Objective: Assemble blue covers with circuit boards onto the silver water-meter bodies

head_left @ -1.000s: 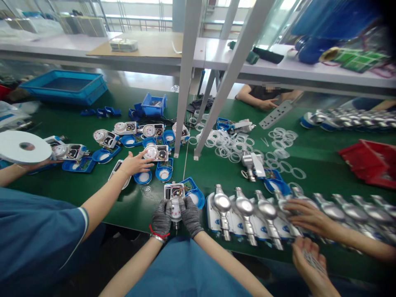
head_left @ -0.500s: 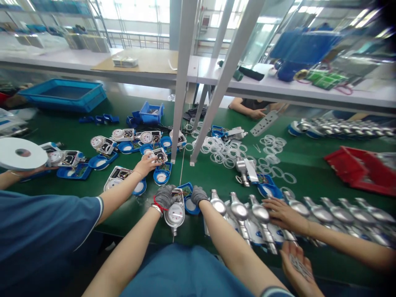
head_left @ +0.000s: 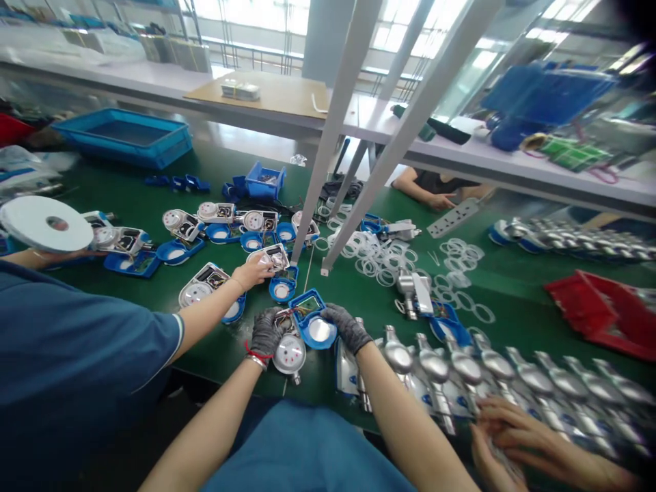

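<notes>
My left hand point(head_left: 266, 333), in a grey glove, is closed round the upper side of a water meter point(head_left: 290, 355) with a white round dial, lying near the table's front edge. Its fingers cover part of the meter's wiring. In my gloved right hand point(head_left: 349, 328) is the right edge of an open blue cover point(head_left: 306, 331), tilted beside the meter. A circuit board and a white disc show inside the cover, and thin wires run between cover and meter. Just right of my right forearm begins a row of silver meter bodies point(head_left: 400, 357).
At left, a co-worker's hand point(head_left: 251, 272) touches another opened meter; a white tape roll point(head_left: 31, 222) is near their other arm. Another person's hands point(head_left: 505, 430) are over the silver row. Clear rings point(head_left: 384, 256), a red bin point(head_left: 599, 307) and metal posts point(head_left: 335, 130) stand beyond.
My right hand has raised and tilted the blue cover towards the meter. At right, the other person's two hands have come together. The whole view has shifted slightly.
</notes>
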Action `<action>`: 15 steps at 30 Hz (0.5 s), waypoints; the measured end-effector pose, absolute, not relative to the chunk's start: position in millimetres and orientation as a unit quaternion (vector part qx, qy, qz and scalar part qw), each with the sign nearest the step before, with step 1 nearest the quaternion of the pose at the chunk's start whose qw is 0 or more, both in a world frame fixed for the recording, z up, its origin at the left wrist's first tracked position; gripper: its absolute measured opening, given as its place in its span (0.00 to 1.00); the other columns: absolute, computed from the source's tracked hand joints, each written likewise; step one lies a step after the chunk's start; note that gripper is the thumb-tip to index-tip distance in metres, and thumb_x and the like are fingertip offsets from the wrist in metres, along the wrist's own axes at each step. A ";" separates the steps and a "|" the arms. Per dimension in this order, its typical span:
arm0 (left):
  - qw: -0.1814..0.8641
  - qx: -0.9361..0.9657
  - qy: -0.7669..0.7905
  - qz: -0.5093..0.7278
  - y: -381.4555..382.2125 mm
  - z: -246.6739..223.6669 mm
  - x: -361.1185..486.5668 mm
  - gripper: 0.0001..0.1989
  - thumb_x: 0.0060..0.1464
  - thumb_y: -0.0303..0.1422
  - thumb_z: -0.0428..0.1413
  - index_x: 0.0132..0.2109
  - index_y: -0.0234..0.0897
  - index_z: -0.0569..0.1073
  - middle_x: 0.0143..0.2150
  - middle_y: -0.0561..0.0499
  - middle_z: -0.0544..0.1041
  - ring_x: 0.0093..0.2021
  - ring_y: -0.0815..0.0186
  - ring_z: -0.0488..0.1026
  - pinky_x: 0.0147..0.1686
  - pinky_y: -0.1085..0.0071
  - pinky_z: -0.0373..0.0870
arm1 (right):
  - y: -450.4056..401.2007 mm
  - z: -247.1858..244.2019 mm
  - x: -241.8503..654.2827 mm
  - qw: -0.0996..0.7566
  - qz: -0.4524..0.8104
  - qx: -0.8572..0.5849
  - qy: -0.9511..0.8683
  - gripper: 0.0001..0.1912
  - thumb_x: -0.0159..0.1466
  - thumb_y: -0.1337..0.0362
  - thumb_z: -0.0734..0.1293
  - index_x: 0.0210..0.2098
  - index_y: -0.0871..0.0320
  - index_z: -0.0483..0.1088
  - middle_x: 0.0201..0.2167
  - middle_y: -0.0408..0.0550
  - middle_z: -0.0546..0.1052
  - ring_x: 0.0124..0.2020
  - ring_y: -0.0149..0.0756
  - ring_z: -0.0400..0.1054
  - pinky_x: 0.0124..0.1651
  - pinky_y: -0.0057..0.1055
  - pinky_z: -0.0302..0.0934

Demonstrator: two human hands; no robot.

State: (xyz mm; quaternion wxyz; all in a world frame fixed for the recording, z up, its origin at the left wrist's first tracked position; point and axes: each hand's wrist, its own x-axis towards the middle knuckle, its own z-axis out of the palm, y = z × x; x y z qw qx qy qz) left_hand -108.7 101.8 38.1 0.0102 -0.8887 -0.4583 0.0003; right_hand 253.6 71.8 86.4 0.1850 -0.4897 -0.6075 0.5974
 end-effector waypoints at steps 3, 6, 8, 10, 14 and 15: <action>-0.008 -0.916 -0.400 0.031 97.2 46.8 -123.6 0.22 0.56 0.26 0.53 0.56 0.53 0.68 0.63 0.54 0.66 0.66 0.67 0.58 0.74 0.48 0.41 | 49.4 104.1 249.9 0.215 0.724 -0.399 -0.520 0.35 0.55 0.52 0.68 0.60 0.57 0.63 0.53 0.53 0.75 0.51 0.45 0.72 0.52 0.41 0.67; -0.021 -0.931 -0.364 0.023 99.9 56.8 -124.8 0.24 0.54 0.26 0.57 0.56 0.55 0.68 0.65 0.57 0.65 0.68 0.67 0.56 0.75 0.50 0.42 | 40.1 122.3 244.8 0.217 0.782 -0.342 -0.474 0.42 0.57 0.47 0.68 0.66 0.53 0.57 0.62 0.50 0.68 0.60 0.46 0.65 0.60 0.43 0.61; -0.030 -0.936 -0.349 0.023 108.6 64.0 -116.9 0.24 0.53 0.25 0.58 0.54 0.55 0.70 0.64 0.58 0.65 0.68 0.66 0.55 0.76 0.51 0.43 | 40.4 130.3 240.7 0.201 0.783 -0.322 -0.493 0.42 0.59 0.45 0.68 0.67 0.52 0.55 0.65 0.49 0.64 0.63 0.45 0.61 0.65 0.44 0.56; -0.039 -0.941 -0.336 0.029 121.3 71.7 -104.3 0.22 0.53 0.26 0.58 0.53 0.55 0.72 0.64 0.60 0.66 0.69 0.65 0.55 0.75 0.52 0.45 | 43.0 133.2 236.5 0.185 0.773 -0.307 -0.523 0.41 0.59 0.46 0.69 0.67 0.50 0.55 0.66 0.48 0.62 0.65 0.46 0.58 0.67 0.46 0.51; -0.038 -0.928 -0.371 0.021 128.1 83.5 -70.6 0.20 0.53 0.28 0.57 0.51 0.57 0.74 0.64 0.66 0.67 0.71 0.67 0.50 0.74 0.59 0.51 | 47.5 126.6 231.2 0.150 0.742 -0.299 -0.580 0.42 0.55 0.50 0.74 0.65 0.49 0.59 0.66 0.47 0.61 0.67 0.47 0.54 0.70 0.48 0.45; -0.031 -0.917 -0.398 0.011 118.9 83.4 -60.3 0.20 0.53 0.28 0.57 0.51 0.56 0.74 0.63 0.65 0.67 0.71 0.68 0.52 0.74 0.61 0.53 | 47.7 123.9 230.7 0.139 0.742 -0.304 -0.581 0.44 0.53 0.51 0.75 0.65 0.49 0.59 0.66 0.47 0.61 0.68 0.47 0.53 0.70 0.48 0.45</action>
